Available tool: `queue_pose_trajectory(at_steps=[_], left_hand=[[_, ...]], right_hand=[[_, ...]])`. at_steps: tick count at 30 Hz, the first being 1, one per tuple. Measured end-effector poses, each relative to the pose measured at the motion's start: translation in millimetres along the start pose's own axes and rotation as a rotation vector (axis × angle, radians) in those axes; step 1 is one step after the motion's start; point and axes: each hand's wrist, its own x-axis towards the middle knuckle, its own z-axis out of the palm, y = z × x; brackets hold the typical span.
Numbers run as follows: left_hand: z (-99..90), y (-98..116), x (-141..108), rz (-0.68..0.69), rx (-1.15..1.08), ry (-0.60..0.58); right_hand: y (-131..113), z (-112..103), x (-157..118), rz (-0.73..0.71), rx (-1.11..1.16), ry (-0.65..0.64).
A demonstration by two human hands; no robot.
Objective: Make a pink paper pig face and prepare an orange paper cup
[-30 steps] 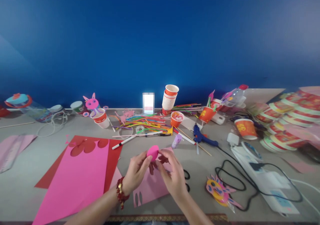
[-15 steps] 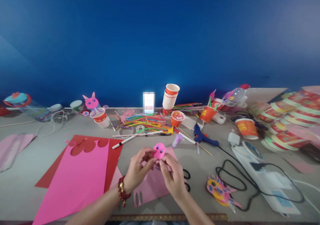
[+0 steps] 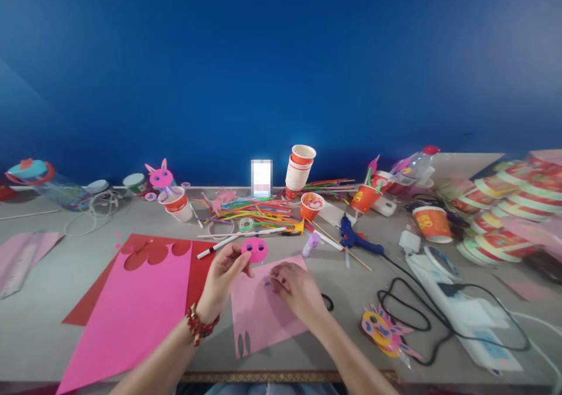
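Observation:
Between the thumb and fingers of my left hand (image 3: 228, 272) is a round pink paper face (image 3: 255, 250) with two dark blue eyes. My right hand (image 3: 298, 289) is low over a light pink sheet (image 3: 259, 325), its fingers bent beside a tiny blue piece (image 3: 267, 283); whether they pinch anything is too small to tell. Two dark leaf-shaped cutouts show at the sheet's lower left corner. Part of a black scissor handle (image 3: 327, 302) sticks out behind my right hand.
Bright pink paper (image 3: 144, 313) lies over red paper at left. Behind are pipe cleaners (image 3: 259, 210), a cup stack (image 3: 299, 172) and a purple glue stick (image 3: 311, 245). At right are a blue glue gun (image 3: 357, 241), cables and a power strip (image 3: 461, 319).
My left hand has moved left with the pink face, now tilted differently. My right hand has let go of the face and come down over the light pink sheet, where a blue piece shows.

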Motion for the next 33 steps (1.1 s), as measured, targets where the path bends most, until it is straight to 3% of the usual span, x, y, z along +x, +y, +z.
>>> queue_pose_trajectory(at_steps=[3, 11, 33], left_hand=[[-3.6, -1, 0, -0.007, -0.016, 0.034], [-1.2, -9, 0, -0.012, 0.018, 0.008], [-1.8, -19, 0, -0.082, -0.023, -0.002]], right_hand=[[1, 7, 3, -0.019, -0.147, -0.089], [-2, 13, 6, 0.007, -0.098, -0.121], [22, -2, 6, 0.206, 0.575, 0.037]])
